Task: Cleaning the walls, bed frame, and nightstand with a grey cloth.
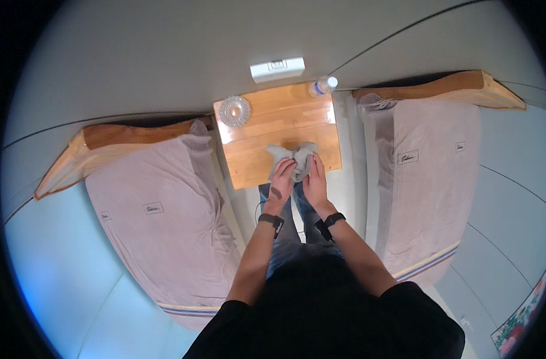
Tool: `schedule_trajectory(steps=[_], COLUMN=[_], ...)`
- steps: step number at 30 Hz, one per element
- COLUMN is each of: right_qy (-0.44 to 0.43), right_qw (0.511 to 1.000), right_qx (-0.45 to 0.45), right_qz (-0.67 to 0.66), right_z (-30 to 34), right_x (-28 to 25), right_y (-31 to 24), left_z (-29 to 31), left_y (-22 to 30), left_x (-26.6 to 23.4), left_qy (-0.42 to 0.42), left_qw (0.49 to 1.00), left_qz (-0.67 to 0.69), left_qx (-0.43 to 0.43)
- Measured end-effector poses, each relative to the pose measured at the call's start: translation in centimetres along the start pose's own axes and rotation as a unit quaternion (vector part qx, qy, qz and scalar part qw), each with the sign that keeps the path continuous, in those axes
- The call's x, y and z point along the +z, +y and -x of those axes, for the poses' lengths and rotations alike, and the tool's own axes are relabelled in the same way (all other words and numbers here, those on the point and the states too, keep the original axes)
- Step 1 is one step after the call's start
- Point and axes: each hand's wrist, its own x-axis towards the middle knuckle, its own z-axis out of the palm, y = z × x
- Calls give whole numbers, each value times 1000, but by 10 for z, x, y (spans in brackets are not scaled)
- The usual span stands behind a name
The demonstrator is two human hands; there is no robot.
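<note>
A crumpled grey cloth (279, 153) lies bunched at the near edge of the wooden table (273, 113). My left hand (281, 179) grips its near left part, fingers bent into the folds. On the other side my right hand (316, 182) holds the cloth's right part, fingers close together. Both thumbs are partly hidden in the fabric. A round clear glass dish (234, 111) sits at the table's far left corner. Standing at the far right corner is a clear plastic bottle (322, 87) with a pale cap and blue label.
Beds with pinkish sheets stand on both sides, the left bed (165, 209) and the right bed (434, 179), each with a wooden headboard. A white box (277, 69) is on the wall behind the table. My legs (291, 224) are close to the table's front edge.
</note>
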Motion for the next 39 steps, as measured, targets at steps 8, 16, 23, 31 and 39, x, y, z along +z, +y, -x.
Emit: schedule_trajectory(steps=[8,16,23,31,39], right_qy=[-3,-108,-90,-101,-186], right_qw=[1000,991,984,966,948], right_qx=[9,-33,-97,-108,-168], right_qz=[13,73,119,211,194], right_z=[23,-10,-34,-88,-74], right_x=[5,30,71,172,220], right_y=[38,135,149,63,18], left_z=[30,21,10,-6,42], left_y=[-25,-97,-131,-183,-218], left_x=[26,59,47,-54,-87], left_qy=[-7,-23,-40,-25,-80], left_qw=[997,991,976,973,974], left_qz=[-73,-90,-197,-208,-197], left_qx=[-25,-94,-84,-94,-74])
